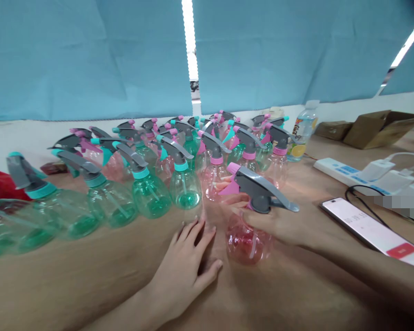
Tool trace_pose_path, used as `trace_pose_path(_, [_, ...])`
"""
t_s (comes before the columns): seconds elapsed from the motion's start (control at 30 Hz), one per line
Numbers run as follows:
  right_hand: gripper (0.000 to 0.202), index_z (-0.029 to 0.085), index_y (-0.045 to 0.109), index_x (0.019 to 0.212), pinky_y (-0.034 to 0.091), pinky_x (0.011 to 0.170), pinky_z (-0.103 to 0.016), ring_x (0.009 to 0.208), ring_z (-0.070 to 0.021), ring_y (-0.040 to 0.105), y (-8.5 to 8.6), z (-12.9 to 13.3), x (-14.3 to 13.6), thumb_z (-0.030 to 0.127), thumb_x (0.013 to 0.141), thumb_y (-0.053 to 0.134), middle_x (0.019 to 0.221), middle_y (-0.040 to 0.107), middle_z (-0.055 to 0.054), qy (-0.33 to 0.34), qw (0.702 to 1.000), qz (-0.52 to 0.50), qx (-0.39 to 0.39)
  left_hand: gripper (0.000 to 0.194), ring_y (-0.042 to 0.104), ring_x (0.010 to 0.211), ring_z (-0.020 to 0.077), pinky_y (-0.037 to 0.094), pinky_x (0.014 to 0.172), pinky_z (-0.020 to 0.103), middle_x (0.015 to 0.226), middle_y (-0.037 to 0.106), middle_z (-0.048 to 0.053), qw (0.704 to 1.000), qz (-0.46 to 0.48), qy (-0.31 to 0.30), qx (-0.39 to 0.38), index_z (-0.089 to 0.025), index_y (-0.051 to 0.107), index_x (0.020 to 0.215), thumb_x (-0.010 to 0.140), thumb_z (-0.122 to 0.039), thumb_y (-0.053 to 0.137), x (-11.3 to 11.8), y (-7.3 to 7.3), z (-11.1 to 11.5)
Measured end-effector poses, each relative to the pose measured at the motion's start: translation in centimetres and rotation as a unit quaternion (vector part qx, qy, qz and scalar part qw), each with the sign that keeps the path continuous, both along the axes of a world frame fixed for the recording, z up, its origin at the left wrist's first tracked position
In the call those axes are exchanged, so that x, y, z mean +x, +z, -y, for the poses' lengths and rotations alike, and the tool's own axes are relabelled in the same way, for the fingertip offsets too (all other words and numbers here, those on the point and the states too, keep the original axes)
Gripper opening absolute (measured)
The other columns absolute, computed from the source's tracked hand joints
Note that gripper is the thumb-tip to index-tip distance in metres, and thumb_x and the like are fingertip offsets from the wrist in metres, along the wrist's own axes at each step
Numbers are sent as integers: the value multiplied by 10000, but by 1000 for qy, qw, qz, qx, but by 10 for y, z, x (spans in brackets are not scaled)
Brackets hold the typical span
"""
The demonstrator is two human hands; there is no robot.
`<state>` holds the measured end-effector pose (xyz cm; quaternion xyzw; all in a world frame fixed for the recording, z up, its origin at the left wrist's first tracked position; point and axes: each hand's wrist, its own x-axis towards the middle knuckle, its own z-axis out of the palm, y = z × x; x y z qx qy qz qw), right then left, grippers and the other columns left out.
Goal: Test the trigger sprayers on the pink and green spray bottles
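My right hand [262, 223] wraps round the neck of a pink spray bottle [248, 246], just below its grey and pink trigger head. That bottle stands close to upright at the front of the group. Flat on the table, with fingers spread, my left hand [184, 262] lies to the left of it and holds nothing. Behind both hands are several more spray bottles in rows. A green spray bottle [152, 197] with a turquoise collar is among those at the left, and a pink spray bottle [215, 177] stands just behind my right fingertips.
On the right are a phone [369, 230] showing a timer, a white power strip [345, 172] with chargers and a black cable. Farther back stand a drink bottle [300, 131] and an open cardboard box [376, 128]. Blue cloth [89, 55] hangs behind the table.
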<state>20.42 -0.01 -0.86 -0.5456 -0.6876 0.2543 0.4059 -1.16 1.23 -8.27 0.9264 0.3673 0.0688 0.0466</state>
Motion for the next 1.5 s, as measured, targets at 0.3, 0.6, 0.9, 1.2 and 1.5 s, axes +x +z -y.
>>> trace_pose_path(0.3, [170,251,570,868,431,495,-272,559,-159,517,-2,1,0,300,713,520,625,597,26,-14,1000,-1,-22,522,338,1327,344,348,1021,532,1471,371,137,1000,6,-1,-1,-191,453,1368,910,-428,526,0,-2,0])
trace_pose_path(0.6, [325,254,575,1027,490,532,-282,592,-178,572,-1,1,-1,284,714,494,660,619,10,-15,1000,13,-7,523,337,1328,348,343,1023,545,1471,371,141,1000,4,-5,-1,-179,458,1366,912,-431,522,0,-2,-1])
trace_pose_path(0.9, [251,260,546,948,459,485,-271,533,-158,548,-2,0,0,274,701,508,609,589,36,-7,1000,0,6,531,325,1334,343,345,1026,537,1478,359,138,1000,-2,-3,0,-185,446,1377,916,-439,517,-1,-3,0])
trace_pose_path(1.2, [123,256,581,736,472,524,-290,604,-175,588,-3,-1,2,229,671,481,652,614,15,12,1000,2,-14,529,338,1327,347,346,1025,545,1470,373,140,1000,6,-5,1,-179,457,1370,912,-437,522,0,-1,0])
trace_pose_path(1.5, [113,247,503,564,479,500,-280,551,-153,539,10,2,-1,310,632,437,586,564,13,-7,999,47,-20,537,334,1331,347,338,1033,544,1466,381,139,1000,-5,0,-10,-177,456,1375,913,-444,519,0,0,0])
